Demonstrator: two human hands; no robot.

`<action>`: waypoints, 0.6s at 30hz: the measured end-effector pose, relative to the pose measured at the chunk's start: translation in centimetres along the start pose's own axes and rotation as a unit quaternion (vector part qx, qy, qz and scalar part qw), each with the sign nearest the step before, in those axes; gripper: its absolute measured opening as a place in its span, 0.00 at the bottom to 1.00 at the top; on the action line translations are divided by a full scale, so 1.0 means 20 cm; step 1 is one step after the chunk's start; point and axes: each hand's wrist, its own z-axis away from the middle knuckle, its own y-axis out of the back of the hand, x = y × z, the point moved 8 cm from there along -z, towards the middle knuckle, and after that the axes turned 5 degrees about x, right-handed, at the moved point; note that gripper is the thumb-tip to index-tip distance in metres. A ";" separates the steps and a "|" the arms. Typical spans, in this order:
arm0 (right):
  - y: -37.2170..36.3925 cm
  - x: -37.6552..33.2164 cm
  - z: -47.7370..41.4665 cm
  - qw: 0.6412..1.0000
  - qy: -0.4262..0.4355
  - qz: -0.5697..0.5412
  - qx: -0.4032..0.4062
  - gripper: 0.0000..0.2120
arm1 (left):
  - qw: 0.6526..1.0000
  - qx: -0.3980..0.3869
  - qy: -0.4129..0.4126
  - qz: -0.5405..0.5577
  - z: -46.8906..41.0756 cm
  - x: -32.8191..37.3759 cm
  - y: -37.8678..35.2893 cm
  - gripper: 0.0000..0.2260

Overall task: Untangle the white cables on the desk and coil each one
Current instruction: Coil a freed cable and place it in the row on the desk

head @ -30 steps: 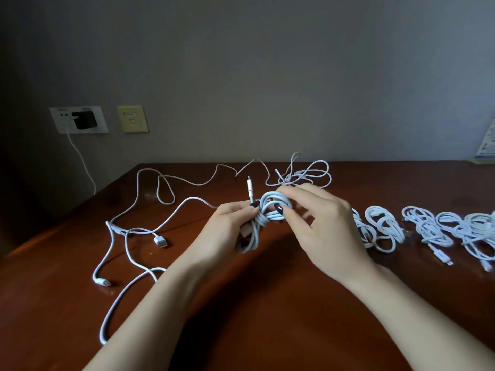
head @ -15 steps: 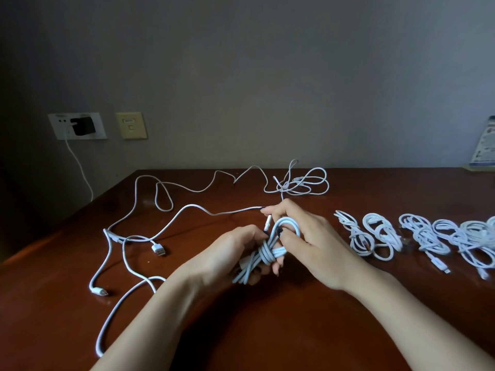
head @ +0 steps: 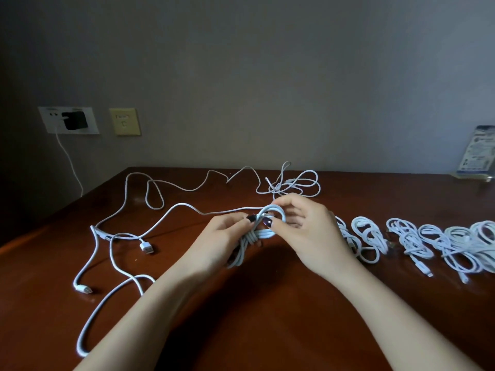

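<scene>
A white cable coil (head: 263, 231) is held just above the middle of the dark wooden desk (head: 267, 317). My left hand (head: 217, 242) grips its wrapped waist from the left. My right hand (head: 308, 231) pinches the coil's upper loop, where the cable's plug end lies. Loose white cables (head: 120, 234) sprawl over the desk's left half, with a USB plug (head: 146, 248) and another plug (head: 83, 288) lying free. A small tangle (head: 294, 183) sits behind my hands. Several coiled cables (head: 412, 239) lie in a row to the right.
A wall socket with a black charger (head: 75, 120) and its white lead is on the wall at left, beside a yellowish plate (head: 124, 121). A printed card in a stand (head: 478, 156) is at the desk's far right back edge.
The plug end that stuck up from the coil has been brought down into the upper loop. Both hands dropped with the coil from chest height to just above the desk.
</scene>
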 end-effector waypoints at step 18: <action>0.02 -0.01 0.01 1.000 -0.014 0.001 0.004 0.13 | 0.997 0.061 -0.009 0.049 0.01 0.01 0.01 0.09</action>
